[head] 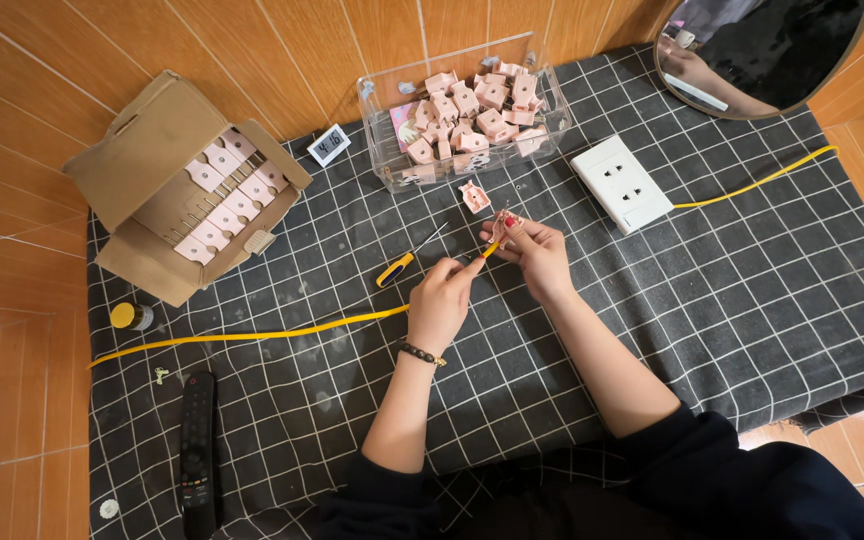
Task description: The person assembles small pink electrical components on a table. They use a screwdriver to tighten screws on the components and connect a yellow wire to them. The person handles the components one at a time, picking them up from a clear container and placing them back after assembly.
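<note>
cloth point(752, 300): we see matt checked fabric
box point(152, 150): we see rough brown cardboard
bin point(542, 100): we see glossy clear plastic
floor point(12, 120): we see smooth wood-look tiles

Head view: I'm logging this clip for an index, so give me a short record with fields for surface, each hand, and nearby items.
surface: dark checked cloth over tiled floor
left hand: pinching the yellow cable near its end
right hand: holding the cable tip with a small part
nearby: screwdriver, loose pink part
containers: clear box of pink parts, cardboard box
other: white socket plate, remote
</note>
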